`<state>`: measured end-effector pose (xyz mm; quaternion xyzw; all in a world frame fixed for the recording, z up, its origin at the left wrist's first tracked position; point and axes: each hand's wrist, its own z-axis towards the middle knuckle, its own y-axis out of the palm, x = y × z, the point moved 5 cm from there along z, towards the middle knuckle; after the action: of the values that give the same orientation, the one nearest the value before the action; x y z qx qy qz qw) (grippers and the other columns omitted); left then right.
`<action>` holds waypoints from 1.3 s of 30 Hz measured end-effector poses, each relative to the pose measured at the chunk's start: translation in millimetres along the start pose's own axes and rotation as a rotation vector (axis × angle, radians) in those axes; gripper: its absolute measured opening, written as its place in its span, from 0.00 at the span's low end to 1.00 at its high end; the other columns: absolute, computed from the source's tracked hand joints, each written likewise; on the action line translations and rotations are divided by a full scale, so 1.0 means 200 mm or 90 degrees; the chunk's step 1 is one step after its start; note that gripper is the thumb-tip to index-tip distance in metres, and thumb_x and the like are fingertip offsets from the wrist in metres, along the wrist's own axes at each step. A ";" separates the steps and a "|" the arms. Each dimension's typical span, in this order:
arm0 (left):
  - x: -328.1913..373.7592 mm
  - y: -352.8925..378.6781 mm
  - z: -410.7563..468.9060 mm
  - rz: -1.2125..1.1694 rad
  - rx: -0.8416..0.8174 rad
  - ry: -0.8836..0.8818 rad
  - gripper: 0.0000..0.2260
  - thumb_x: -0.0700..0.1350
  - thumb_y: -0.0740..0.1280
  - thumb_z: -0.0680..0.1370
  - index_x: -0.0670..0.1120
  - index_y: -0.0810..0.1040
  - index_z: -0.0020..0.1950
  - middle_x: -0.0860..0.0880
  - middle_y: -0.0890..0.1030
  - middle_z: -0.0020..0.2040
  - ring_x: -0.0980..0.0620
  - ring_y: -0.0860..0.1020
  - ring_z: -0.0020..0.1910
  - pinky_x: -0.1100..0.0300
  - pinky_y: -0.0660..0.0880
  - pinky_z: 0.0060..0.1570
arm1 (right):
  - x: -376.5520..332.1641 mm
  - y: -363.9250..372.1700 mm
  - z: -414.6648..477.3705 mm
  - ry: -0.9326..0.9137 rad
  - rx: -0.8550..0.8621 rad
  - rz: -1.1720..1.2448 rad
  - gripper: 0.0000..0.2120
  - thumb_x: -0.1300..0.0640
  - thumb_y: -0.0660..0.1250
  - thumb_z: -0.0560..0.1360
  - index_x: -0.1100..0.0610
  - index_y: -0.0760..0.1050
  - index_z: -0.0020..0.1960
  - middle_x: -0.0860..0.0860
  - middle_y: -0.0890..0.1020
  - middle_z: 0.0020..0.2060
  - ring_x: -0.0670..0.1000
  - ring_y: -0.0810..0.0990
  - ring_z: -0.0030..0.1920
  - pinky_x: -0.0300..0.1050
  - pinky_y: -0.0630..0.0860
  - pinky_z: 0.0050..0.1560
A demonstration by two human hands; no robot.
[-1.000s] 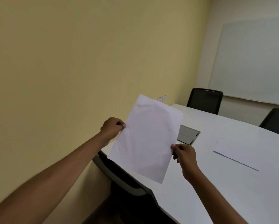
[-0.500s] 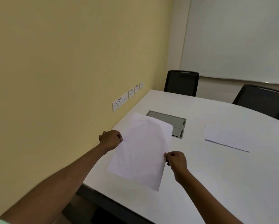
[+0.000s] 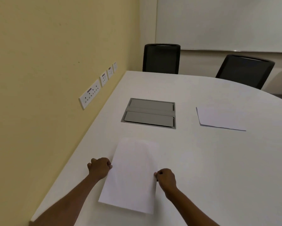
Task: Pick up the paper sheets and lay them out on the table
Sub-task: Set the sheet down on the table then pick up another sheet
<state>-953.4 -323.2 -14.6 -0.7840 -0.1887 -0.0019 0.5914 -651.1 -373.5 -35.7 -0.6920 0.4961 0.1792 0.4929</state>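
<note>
A white paper sheet (image 3: 132,173) lies low over the white table (image 3: 218,168) near its front left edge, lengthwise away from me. My left hand (image 3: 99,167) pinches its left edge and my right hand (image 3: 166,177) pinches its right edge. Whether the sheet rests fully flat on the table I cannot tell. A second white paper sheet (image 3: 218,118) lies flat on the table at the far right, untouched.
A grey cable hatch (image 3: 149,113) is set into the table beyond the held sheet. Two black chairs (image 3: 161,58) (image 3: 244,70) stand at the far side. The yellow wall with sockets (image 3: 90,93) runs along the table's left edge.
Both hands have brought the sheet down from the air in front of the wall to the table surface. The view has tilted down toward the table.
</note>
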 end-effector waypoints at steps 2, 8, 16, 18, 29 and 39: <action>-0.01 0.07 0.03 0.016 -0.021 0.003 0.06 0.52 0.63 0.79 0.53 0.75 0.43 0.51 0.81 0.53 0.44 0.68 0.62 0.52 0.64 0.55 | 0.04 0.04 0.03 0.018 0.004 -0.029 0.16 0.59 0.65 0.75 0.57 0.64 0.31 0.53 0.68 0.28 0.51 0.65 0.28 0.42 0.60 0.30; 0.03 0.26 0.13 0.053 -0.044 0.046 0.06 0.51 0.61 0.79 0.54 0.74 0.44 0.52 0.81 0.53 0.45 0.68 0.62 0.53 0.63 0.55 | 0.15 0.10 0.11 0.066 0.035 -0.075 0.16 0.59 0.64 0.75 0.56 0.62 0.32 0.52 0.68 0.28 0.52 0.64 0.29 0.42 0.60 0.31; 0.02 0.37 0.18 0.155 -0.038 0.061 0.09 0.54 0.62 0.78 0.55 0.80 0.52 0.53 0.79 0.54 0.46 0.69 0.60 0.56 0.64 0.50 | 0.23 0.14 0.20 0.085 0.037 -0.098 0.16 0.59 0.65 0.75 0.56 0.62 0.32 0.50 0.66 0.27 0.50 0.64 0.28 0.42 0.61 0.32; 0.02 0.38 0.20 0.164 -0.038 0.065 0.10 0.54 0.62 0.78 0.54 0.81 0.52 0.52 0.78 0.54 0.46 0.69 0.60 0.56 0.64 0.51 | 0.24 0.16 0.21 0.088 0.035 -0.107 0.17 0.58 0.65 0.75 0.56 0.62 0.31 0.49 0.67 0.26 0.49 0.66 0.28 0.42 0.62 0.31; 0.02 0.34 0.14 0.253 -0.025 0.070 0.12 0.58 0.65 0.74 0.55 0.79 0.53 0.53 0.77 0.53 0.48 0.69 0.57 0.56 0.64 0.51 | 0.26 0.21 0.22 0.093 0.038 -0.132 0.08 0.53 0.67 0.75 0.51 0.71 0.39 0.47 0.78 0.40 0.50 0.76 0.42 0.41 0.69 0.40; 0.13 0.19 0.02 0.312 0.052 0.155 0.17 0.63 0.66 0.72 0.52 0.79 0.51 0.51 0.76 0.52 0.47 0.69 0.55 0.55 0.64 0.50 | 0.23 0.08 0.10 0.111 0.101 -0.122 0.22 0.50 0.70 0.73 0.50 0.59 0.29 0.44 0.65 0.26 0.46 0.64 0.27 0.40 0.61 0.29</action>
<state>-918.8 -320.4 -44.6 -0.7759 0.0793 0.0548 0.6234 -640.6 -379.1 -86.6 -0.7080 0.4812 0.0311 0.5160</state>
